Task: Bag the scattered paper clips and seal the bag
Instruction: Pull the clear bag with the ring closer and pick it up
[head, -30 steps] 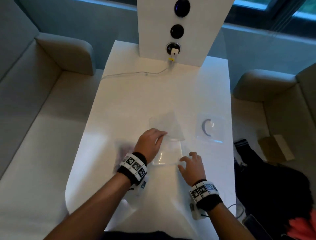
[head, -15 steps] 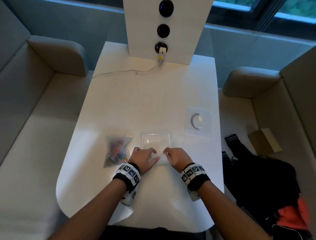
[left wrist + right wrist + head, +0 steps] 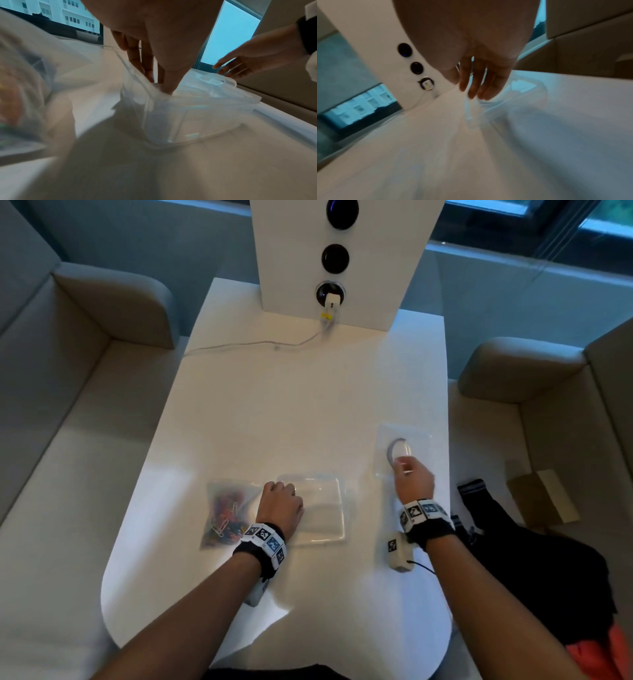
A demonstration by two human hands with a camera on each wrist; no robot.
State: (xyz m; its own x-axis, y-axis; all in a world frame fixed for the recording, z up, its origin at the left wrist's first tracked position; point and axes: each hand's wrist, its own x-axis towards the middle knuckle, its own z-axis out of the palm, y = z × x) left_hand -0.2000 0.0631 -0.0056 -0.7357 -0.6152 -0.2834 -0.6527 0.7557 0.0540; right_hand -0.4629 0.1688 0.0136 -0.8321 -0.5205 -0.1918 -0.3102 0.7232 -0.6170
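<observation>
A clear bag [image 3: 227,513] filled with coloured paper clips lies flat on the white table [image 3: 274,412], left of my left hand [image 3: 281,503]; the left wrist view shows the bag [image 3: 20,94] only as a blur. My left hand pinches the left wall of an empty clear plastic box [image 3: 322,508], with fingers [image 3: 147,71] inside the box [image 3: 188,115] and the thumb beside them. My right hand [image 3: 409,479] reaches out with straight fingers [image 3: 475,88] to the near edge of a clear lid [image 3: 404,450] that has a grey arc handle. It holds nothing.
A white pillar with round sockets [image 3: 335,258] stands at the table's far end, and a white cable [image 3: 253,345] runs left from it. Beige sofas flank the table. A dark garment [image 3: 534,559] and a cardboard box [image 3: 544,501] lie on the right seat.
My right hand left the clear box and moved right and forward to the lid. My left hand stays on the box's left side beside the bag.
</observation>
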